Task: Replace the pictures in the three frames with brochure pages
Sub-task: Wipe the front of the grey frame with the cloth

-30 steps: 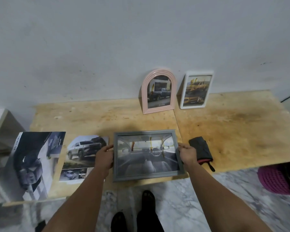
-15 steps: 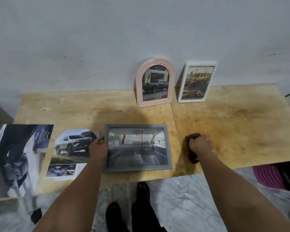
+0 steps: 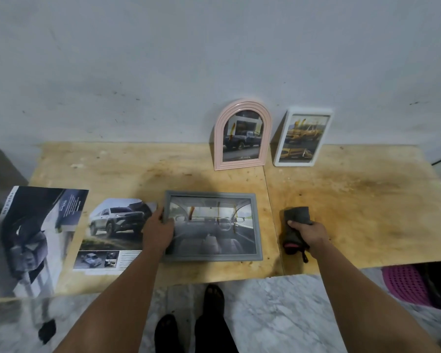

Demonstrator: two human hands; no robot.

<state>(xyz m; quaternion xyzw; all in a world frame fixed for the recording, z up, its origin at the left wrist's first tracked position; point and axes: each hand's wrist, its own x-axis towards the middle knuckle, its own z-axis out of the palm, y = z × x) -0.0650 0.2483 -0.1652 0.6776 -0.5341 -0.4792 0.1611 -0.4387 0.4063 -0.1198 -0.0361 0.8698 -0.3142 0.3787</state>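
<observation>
The left hand (image 3: pixel 159 231) is being laid on the left edge of the grey frame (image 3: pixel 211 226), with the thumb over the frame's border and glass and the fingers hidden beneath or beside it; whether the edge is being gripped or merely pressed cannot be told. The right hand (image 3: pixel 309 234) is being closed around a dark folded cloth (image 3: pixel 297 225), whose far end is sticking out beyond the knuckles and whose near end, showing a red trim and a short black loop, is lying on the table (image 3: pixel 354 200). The two hands are being kept well apart, the grey frame lying flat between them near the table's front edge. A picture of a car interior is being shown in that frame.

Just left of the frame, a loose brochure page (image 3: pixel 112 233) with a silver car is being partly covered by the left hand. Further left, a larger brochure (image 3: pixel 33 235) is lying over the table's corner.

At the back, a pink arched frame (image 3: pixel 242 135) and a white frame (image 3: pixel 303 136) are being leaned upright against the wall (image 3: pixel 214 59), side by side, each holding a car picture. Below the table, a marble floor (image 3: pixel 278 309), dark footwear and a pink basket (image 3: pixel 405 284) are being seen.
</observation>
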